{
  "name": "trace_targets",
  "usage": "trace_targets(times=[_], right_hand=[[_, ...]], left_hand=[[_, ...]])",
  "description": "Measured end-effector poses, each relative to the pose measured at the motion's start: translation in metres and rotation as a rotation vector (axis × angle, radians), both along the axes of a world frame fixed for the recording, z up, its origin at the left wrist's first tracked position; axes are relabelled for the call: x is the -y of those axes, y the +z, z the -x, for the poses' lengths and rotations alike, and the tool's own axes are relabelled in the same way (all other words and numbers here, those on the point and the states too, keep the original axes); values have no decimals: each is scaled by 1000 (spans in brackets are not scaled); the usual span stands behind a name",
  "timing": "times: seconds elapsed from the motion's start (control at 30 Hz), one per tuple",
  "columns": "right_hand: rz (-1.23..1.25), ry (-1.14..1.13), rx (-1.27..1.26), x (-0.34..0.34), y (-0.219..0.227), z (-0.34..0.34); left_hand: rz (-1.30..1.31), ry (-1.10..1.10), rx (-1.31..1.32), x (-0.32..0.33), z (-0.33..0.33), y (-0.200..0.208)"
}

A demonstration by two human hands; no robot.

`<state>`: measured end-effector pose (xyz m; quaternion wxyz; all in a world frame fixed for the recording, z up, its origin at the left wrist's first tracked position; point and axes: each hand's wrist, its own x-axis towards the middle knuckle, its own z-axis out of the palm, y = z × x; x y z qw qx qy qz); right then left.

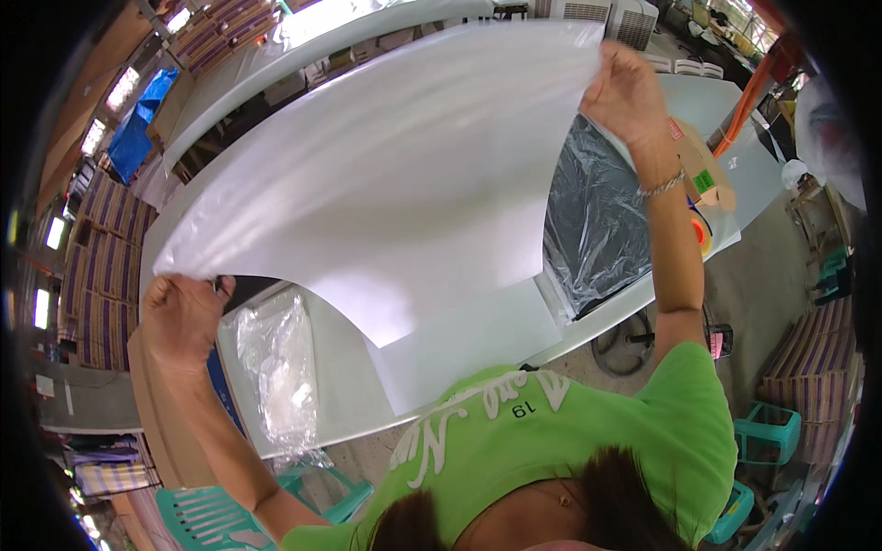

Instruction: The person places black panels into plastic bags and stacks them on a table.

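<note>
A large, glossy white sheet (404, 174) is stretched in the air between my two hands, curving over the table. My left hand (184, 317) pinches its near left corner. At the far right corner, my right hand (629, 96) is closed on the sheet's edge, with the arm reached far out. Beneath the near edge, a second flat pale sheet (469, 340) lies on the white table (349, 395). Beside my left forearm rests a clear plastic bag (280, 367). A dark panel in clear plastic wrap (597, 211) lies left of my right forearm, partly covered by the raised sheet.
Right of my right arm are an opened cardboard box (703, 174) and a roll of orange tape (700, 234). Green plastic chairs (211, 514) stand near the table's front. Stacked cardboard (106, 266) rises at left, another stack (808, 376) at right. Another long white table (303, 55) runs behind.
</note>
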<state>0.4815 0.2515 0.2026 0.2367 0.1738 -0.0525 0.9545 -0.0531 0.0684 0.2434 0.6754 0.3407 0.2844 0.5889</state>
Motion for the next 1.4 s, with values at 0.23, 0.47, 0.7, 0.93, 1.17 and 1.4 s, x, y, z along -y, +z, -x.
trace_targets(times=[0.23,0.47,0.7,0.93,1.17,1.4], right_hand=[[-437,-810,704,54,5,29],[-305,-854,585,97,0,1],[-300,-885,534,141,-1,7],[-406,-817,531,161,22,20],[-349,-664,818,148,-11,-3],[-393,-507,732,150,6,3]], left_hand=[[-22,233,48,6,2,-35],[-214,116,323,48,-7,-10],[-156,328,203,110,33,-18],[-1,256,26,117,14,-28],[113,96,-137,102,-8,-19],[223,-107,-291,91,-29,-17]])
